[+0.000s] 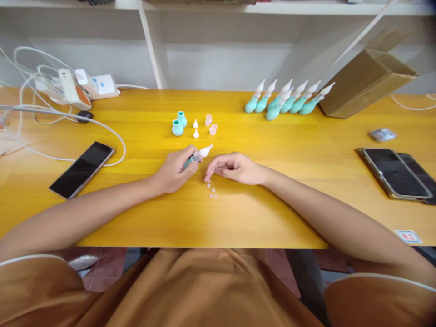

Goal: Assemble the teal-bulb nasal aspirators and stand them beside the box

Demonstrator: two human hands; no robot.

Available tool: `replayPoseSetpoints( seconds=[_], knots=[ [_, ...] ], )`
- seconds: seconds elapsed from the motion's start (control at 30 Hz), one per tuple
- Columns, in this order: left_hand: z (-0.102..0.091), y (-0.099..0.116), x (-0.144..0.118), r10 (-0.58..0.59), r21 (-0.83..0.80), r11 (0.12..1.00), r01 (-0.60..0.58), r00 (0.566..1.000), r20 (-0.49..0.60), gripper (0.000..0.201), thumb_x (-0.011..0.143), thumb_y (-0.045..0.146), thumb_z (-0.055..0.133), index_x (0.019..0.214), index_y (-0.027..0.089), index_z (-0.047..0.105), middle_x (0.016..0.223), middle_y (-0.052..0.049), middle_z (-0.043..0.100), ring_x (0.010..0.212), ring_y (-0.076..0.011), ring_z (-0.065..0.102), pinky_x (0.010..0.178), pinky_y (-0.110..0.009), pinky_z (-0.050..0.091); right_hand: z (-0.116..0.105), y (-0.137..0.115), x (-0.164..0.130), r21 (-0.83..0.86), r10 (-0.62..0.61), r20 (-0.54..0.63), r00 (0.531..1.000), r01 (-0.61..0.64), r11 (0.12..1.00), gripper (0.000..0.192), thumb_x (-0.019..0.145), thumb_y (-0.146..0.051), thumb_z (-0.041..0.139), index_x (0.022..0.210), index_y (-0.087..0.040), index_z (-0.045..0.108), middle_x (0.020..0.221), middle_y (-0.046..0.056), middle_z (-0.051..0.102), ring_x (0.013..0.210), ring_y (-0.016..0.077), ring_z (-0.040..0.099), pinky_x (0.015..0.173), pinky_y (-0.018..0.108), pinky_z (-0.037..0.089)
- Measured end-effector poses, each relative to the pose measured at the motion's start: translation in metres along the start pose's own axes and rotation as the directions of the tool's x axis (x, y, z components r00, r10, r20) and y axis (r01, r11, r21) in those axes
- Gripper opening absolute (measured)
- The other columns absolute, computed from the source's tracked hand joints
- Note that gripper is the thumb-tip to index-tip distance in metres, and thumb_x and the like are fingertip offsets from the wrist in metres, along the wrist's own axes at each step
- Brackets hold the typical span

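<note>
My left hand (177, 169) is closed around a bulb nasal aspirator (204, 152), its teal bulb in my fist and its pale tip pointing up to the right. Just right of it, my right hand (235, 168) is open with fingers loosely bent and nothing visible in them. Its fingertips hang close to several small clear rings (213, 190) on the table. Farther back lie two teal bulbs (177, 128) with open necks, two small white tip pieces (195, 133) and two clear pinkish collars (213, 130).
Several assembled aspirators (274, 109) stand at the back right beside a cardboard box (368, 81). Phones (395, 172) lie at the right, another phone (82, 169) at the left. White cables and a power strip (98, 86) occupy the back left of the wooden table (163, 222).
</note>
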State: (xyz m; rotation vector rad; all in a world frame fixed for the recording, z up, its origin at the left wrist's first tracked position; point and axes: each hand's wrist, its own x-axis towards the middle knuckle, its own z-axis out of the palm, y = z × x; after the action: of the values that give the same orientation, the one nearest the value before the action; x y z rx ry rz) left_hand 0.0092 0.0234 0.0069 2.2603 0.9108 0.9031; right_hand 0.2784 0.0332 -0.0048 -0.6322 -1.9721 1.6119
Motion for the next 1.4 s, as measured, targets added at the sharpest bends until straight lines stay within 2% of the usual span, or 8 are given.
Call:
replayPoseSetpoints(
  seconds=[0.3,0.4,0.5,0.7,1.03,1.13,1.23,1.4],
  knots=[
    [0.0,0.002,-0.001,0.01,0.039,0.999,-0.011,1.0,0.026,0.021,0.107,0.039,0.048,0.101,0.022,0.058,0.085,-0.001,0.067,0.075,-0.0191,0.06,0.075,-0.033,0.045,0.001,0.003,0.0,-0.099,-0.064,-0.101,0.993,0.054,0.994,0.013,0.105,-0.024,0.065,0.106,-0.017,0.076,0.103,0.009,0.086,0.093,0.0181,0.081,0.091,0.033,0.062],
    [0.0,0.001,0.0,0.023,0.051,0.998,-0.024,0.999,0.031,0.02,0.107,0.038,0.048,0.099,0.022,0.057,0.083,-0.001,0.066,0.073,-0.019,0.059,0.073,-0.033,0.044,-0.001,0.001,0.0,-0.282,-0.095,-0.174,0.98,0.042,0.959,0.015,0.101,-0.018,0.063,0.102,-0.017,0.078,0.091,0.003,0.083,0.064,0.0104,0.062,0.065,0.025,0.049],
    [0.0,0.002,0.0,0.028,0.055,0.998,-0.03,0.999,0.038,0.018,0.105,0.036,0.048,0.098,0.022,0.056,0.083,-0.001,0.065,0.072,-0.0189,0.059,0.072,-0.033,0.043,-0.002,-0.004,-0.001,-0.349,-0.058,-0.086,0.995,0.025,0.937,0.019,0.101,-0.019,0.063,0.1,-0.017,0.082,0.083,0.0,0.081,0.051,0.007,0.042,0.053,0.024,0.033],
    [0.001,0.002,0.0,0.036,0.06,0.997,-0.039,0.998,0.055,0.014,0.104,0.033,0.049,0.099,0.023,0.056,0.082,-0.001,0.065,0.071,-0.0188,0.058,0.071,-0.033,0.043,-0.003,-0.004,-0.004,-0.234,-0.073,-0.027,0.997,0.065,0.97,0.022,0.104,-0.024,0.061,0.101,-0.016,0.082,0.091,0.005,0.084,0.058,0.0088,0.054,0.057,0.024,0.038],
    [0.002,0.004,0.001,0.068,0.118,0.99,-0.076,0.995,0.072,0.006,0.098,0.027,0.052,0.095,0.022,0.055,0.081,0.0,0.064,0.072,-0.0179,0.058,0.071,-0.032,0.043,-0.001,-0.007,-0.003,-0.273,-0.041,0.036,0.998,0.05,0.961,0.02,0.102,-0.022,0.064,0.1,-0.014,0.082,0.092,0.005,0.085,0.056,0.007,0.05,0.054,0.022,0.035],
    [0.004,0.004,0.001,0.104,0.17,0.979,-0.114,0.992,0.067,0.007,0.095,0.024,0.056,0.1,0.021,0.06,0.086,-0.001,0.067,0.076,-0.0181,0.06,0.074,-0.031,0.045,-0.003,-0.002,-0.002,-0.144,-0.04,-0.114,0.993,0.023,0.989,0.022,0.105,-0.033,0.065,0.099,-0.015,0.076,0.082,0.003,0.08,0.053,0.0077,0.049,0.052,0.023,0.034],
    [0.007,0.002,0.001,0.181,0.216,0.957,-0.192,0.981,0.069,0.011,0.098,0.023,0.058,0.105,0.02,0.066,0.091,-0.003,0.07,0.082,-0.0193,0.062,0.078,-0.032,0.047,-0.003,0.002,0.0,-0.04,-0.035,-0.319,0.947,0.023,0.999,0.05,0.112,-0.06,0.051,0.089,-0.019,0.067,0.061,-0.004,0.059,0.046,0.0097,0.039,0.049,0.027,0.03],
    [0.011,-0.003,0.001,0.301,0.269,0.91,-0.315,0.949,0.092,0.011,0.102,0.022,0.061,0.109,0.019,0.069,0.093,-0.005,0.071,0.086,-0.022,0.062,0.082,-0.035,0.05,0.01,-0.004,0.001,-0.328,-0.075,-0.312,0.947,-0.034,0.944,0.076,0.107,-0.086,0.044,0.072,-0.02,0.057,0.059,-0.004,0.044,0.056,0.0113,0.039,0.057,0.029,0.031]
  ],
)
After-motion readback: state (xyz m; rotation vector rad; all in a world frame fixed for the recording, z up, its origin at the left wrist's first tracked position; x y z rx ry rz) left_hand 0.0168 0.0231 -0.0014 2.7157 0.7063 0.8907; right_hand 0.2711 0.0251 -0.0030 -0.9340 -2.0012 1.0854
